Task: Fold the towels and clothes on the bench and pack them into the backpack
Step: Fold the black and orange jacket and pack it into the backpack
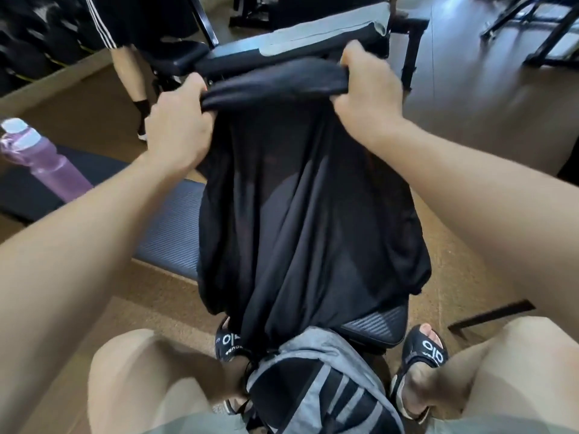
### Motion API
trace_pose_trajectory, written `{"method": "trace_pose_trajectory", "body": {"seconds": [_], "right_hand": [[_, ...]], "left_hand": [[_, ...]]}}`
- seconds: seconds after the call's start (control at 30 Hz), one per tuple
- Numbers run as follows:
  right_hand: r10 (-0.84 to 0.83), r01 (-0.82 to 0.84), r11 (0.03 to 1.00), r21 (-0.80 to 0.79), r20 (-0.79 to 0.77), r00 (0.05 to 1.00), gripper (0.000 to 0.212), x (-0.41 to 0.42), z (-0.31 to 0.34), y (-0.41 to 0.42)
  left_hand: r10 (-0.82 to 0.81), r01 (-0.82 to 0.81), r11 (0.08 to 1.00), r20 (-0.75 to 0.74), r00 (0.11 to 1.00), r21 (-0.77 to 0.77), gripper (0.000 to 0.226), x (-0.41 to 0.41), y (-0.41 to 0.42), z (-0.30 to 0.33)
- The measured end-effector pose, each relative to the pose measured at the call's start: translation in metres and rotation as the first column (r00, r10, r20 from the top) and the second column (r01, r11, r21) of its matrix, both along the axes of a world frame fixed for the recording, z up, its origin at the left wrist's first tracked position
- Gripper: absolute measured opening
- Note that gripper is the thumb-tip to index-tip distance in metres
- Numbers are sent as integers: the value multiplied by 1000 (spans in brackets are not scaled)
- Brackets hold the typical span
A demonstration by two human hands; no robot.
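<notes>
The black garment (300,214) covers most of the counter (169,233), so whatever's under it can't be seen. Fingertips of both hands (178,126) are buried in the bunched top edge. The backpack (316,383) gets cut off at the bottom edge, the purple bottle (47,158) at the left. Bystander's legs (128,73) only, rest cropped.

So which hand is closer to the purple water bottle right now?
Left. The left hand grips the black garment just right of the bottle; the right hand grips its far corner.
</notes>
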State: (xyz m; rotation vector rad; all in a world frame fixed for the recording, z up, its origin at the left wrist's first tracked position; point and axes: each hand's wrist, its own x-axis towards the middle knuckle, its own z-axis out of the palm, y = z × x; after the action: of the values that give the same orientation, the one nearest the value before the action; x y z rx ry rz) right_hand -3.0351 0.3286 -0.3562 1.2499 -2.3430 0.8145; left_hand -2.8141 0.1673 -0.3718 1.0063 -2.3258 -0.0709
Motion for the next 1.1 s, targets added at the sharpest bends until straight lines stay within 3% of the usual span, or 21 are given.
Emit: {"method": "trace_pose_trajectory", "body": {"seconds": [0.17, 0.23, 0.3, 0.37, 0.47, 0.57, 0.63, 0.7, 0.87, 0.93, 1.0, 1.1], "right_hand": [[-185, 145, 951, -274, -125, 975, 12, -10, 51, -3], [-162, 83, 936, -341, -209, 964, 20, -7, 42, 9], [-12, -72, 931, -358, -227, 974, 28, 8, 13, 30], [139, -171, 956, -238, -144, 980, 26, 27, -34, 53], [222, -230, 965, 127, 71, 972, 33, 58, -116, 87], [272, -349, 798, 492, 222, 936, 34, 91, -185, 116], [297, -395, 642, 657, 262, 918, 43, 108, -217, 133], [265, -404, 558, 725, 305, 915, 50, 118, -235, 143], [176, -464, 521, 716, 442, 880, 46, 113, -223, 146], [112, -548, 476, 688, 570, 814, 46, 110, -209, 142], [67, -619, 448, 644, 667, 742, 47, 116, -197, 136], [89, -615, 419, 668, 644, 760, 43, 135, -190, 124]], "left_hand": [[49, -112, 928, -182, 982, -354, 35, -10, -15, 60], [38, -118, 895, -190, 981, -430, 35, -3, -18, 60], [-30, -19, 866, -90, 995, -500, 27, 5, -14, 40], [-139, 193, 851, 145, 980, -488, 27, 18, -4, 2], [-334, 537, 777, 509, 793, -329, 34, 46, 19, -73], [-412, 646, 756, 692, 593, -104, 34, 76, 44, -144], [-431, 642, 766, 741, 515, -1, 37, 94, 57, -178], [-437, 599, 799, 744, 506, 62, 44, 105, 63, -201], [-319, 299, 938, 776, 543, 177, 47, 107, 56, -210], [-262, 206, 961, 835, 483, 183, 44, 111, 53, -212], [-224, 144, 974, 848, 481, 175, 38, 115, 51, -215], [-131, 102, 991, 832, 540, 90, 30, 114, 46, -211]]}}
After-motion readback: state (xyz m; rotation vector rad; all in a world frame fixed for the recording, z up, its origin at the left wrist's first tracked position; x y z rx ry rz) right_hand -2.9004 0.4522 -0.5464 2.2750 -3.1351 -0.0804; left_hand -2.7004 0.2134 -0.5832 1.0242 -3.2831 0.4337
